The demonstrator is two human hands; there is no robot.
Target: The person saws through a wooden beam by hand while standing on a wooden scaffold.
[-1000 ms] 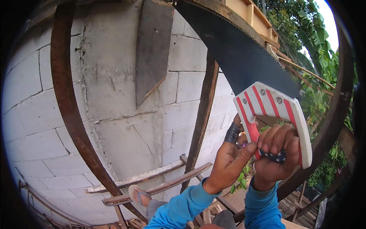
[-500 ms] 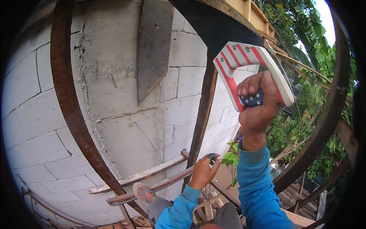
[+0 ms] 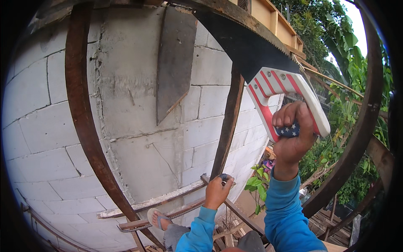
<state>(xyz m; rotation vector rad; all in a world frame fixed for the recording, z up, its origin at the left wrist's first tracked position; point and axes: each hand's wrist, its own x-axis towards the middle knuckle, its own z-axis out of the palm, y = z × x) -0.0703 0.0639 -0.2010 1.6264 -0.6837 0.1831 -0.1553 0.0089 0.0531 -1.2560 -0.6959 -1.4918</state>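
Lower and slightly nearer the wearer than half a second earlier, the hand saw (image 3: 252,52) is at upper centre, and the left hand (image 3: 217,192), which is at its handle in the earliest frame, now lies well below it. Dark and tapering, the blade runs up and leftward from the white, red-striped handle (image 3: 275,86), its toothed upper edge lying along a weathered timber beam (image 3: 252,23); whether the teeth touch the wood cannot be told. Wrapped round the blue, white-starred grip (image 3: 287,131), the right hand (image 3: 297,140) is closed, its blue-sleeved forearm rising from the lower edge. With curled fingers, one bearing a dark band, the left hand is near a dark wooden post (image 3: 228,122); whether it holds anything cannot be told. Behind the saw stands a pale block wall (image 3: 35,86), before which a grey board (image 3: 174,63) hangs with its lower end cut at a slant. At lower left, a foot in a flip-flop (image 3: 157,218) appears beside a wooden rail (image 3: 134,224). Green foliage (image 3: 352,67) fills the right side.
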